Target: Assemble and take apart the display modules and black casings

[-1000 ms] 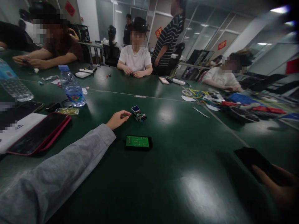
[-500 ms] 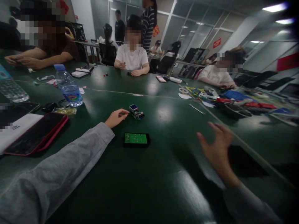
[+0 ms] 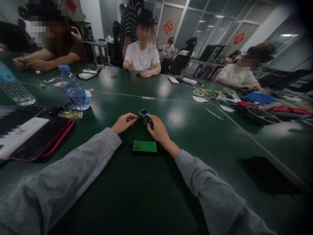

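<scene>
A small circuit module (image 3: 144, 116) with a blue top sits on the dark green table (image 3: 186, 137). My right hand (image 3: 157, 130) is closed around its right side. My left hand (image 3: 123, 122) rests just left of it, fingers pinched together toward the module; what they pinch is too small to see. In front of both hands lies a green circuit board in a black frame (image 3: 144, 147), untouched. Both arms wear grey sleeves.
At left lie a phone in a red case (image 3: 41, 138), a white box, a dark phone and a water bottle (image 3: 73, 88). Tools, cables and coloured parts clutter the right side (image 3: 234, 102). Several other people sit around the far edges.
My right hand came in from the lower right and closed on the module. The left hand stayed beside it. The camera view shifted slightly.
</scene>
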A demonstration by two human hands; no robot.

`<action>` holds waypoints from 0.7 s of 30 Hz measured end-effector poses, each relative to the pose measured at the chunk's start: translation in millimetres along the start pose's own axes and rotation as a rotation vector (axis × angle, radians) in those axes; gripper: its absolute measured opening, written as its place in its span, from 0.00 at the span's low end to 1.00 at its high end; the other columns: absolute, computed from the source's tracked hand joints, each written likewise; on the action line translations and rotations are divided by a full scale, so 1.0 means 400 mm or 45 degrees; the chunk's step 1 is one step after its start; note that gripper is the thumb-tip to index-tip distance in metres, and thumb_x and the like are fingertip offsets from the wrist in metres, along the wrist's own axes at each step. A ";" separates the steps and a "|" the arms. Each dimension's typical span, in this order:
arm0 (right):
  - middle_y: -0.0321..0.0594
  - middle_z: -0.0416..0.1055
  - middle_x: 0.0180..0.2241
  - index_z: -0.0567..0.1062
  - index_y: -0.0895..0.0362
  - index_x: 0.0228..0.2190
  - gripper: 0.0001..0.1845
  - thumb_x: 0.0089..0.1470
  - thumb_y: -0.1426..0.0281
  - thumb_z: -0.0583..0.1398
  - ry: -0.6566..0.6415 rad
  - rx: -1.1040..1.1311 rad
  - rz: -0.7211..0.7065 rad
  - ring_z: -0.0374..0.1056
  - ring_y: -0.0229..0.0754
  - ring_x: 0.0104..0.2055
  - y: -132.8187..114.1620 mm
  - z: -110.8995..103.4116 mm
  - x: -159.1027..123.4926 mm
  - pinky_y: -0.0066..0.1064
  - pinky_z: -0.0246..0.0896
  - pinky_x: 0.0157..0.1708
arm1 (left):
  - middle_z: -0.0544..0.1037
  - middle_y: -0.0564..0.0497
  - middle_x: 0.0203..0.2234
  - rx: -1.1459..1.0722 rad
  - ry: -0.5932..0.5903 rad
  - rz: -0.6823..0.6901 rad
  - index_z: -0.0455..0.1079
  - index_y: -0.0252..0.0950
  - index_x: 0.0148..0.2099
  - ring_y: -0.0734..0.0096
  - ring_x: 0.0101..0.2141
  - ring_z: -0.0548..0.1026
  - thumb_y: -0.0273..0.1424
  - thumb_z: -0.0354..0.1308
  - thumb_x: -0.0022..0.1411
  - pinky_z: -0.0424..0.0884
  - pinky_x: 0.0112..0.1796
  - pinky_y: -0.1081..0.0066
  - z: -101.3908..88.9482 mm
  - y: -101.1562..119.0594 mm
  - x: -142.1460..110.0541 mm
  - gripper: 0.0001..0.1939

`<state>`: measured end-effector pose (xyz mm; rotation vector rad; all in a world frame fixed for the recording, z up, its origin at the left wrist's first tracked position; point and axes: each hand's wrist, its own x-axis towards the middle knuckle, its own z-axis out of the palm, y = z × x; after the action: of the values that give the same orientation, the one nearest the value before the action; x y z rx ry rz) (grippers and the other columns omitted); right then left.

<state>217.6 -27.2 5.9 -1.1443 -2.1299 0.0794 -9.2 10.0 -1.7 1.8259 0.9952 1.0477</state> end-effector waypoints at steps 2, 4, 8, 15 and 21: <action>0.48 0.67 0.51 0.64 0.57 0.55 0.24 0.57 0.73 0.54 0.058 0.055 0.068 0.64 0.51 0.52 0.001 -0.004 -0.006 0.46 0.61 0.53 | 0.78 0.45 0.40 -0.004 -0.003 -0.002 0.71 0.32 0.47 0.73 0.32 0.76 0.27 0.58 0.61 0.74 0.37 0.67 -0.001 0.005 -0.002 0.12; 0.47 0.70 0.47 0.66 0.56 0.53 0.21 0.57 0.72 0.54 0.120 0.125 0.171 0.66 0.50 0.48 0.004 -0.005 -0.006 0.45 0.63 0.50 | 0.78 0.44 0.40 -0.005 -0.006 -0.005 0.71 0.31 0.47 0.73 0.32 0.75 0.27 0.58 0.61 0.74 0.37 0.67 -0.002 0.011 -0.003 0.12; 0.43 0.73 0.38 0.69 0.56 0.48 0.18 0.56 0.72 0.52 0.166 0.310 0.362 0.68 0.47 0.42 0.021 -0.002 0.000 0.42 0.64 0.46 | 0.78 0.44 0.40 0.019 -0.004 -0.028 0.71 0.31 0.48 0.75 0.31 0.75 0.27 0.58 0.61 0.74 0.36 0.67 -0.004 0.017 -0.005 0.12; 0.48 0.70 0.44 0.68 0.57 0.49 0.22 0.53 0.63 0.61 0.205 0.222 0.274 0.66 0.50 0.46 0.024 0.000 -0.003 0.43 0.62 0.48 | 0.78 0.44 0.40 0.019 -0.009 -0.024 0.71 0.32 0.48 0.73 0.32 0.75 0.27 0.57 0.61 0.74 0.37 0.67 -0.004 0.015 -0.004 0.12; 0.45 0.74 0.39 0.66 0.56 0.52 0.20 0.60 0.62 0.55 0.184 0.391 0.346 0.70 0.47 0.42 0.008 -0.012 -0.001 0.41 0.63 0.45 | 0.78 0.44 0.40 0.037 -0.010 -0.037 0.71 0.31 0.48 0.75 0.30 0.74 0.25 0.57 0.62 0.74 0.37 0.67 -0.003 0.021 -0.007 0.12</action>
<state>222.9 -27.1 8.2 -1.2058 -1.7528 0.4202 -9.4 4.7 5.4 1.8326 1.0343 1.0131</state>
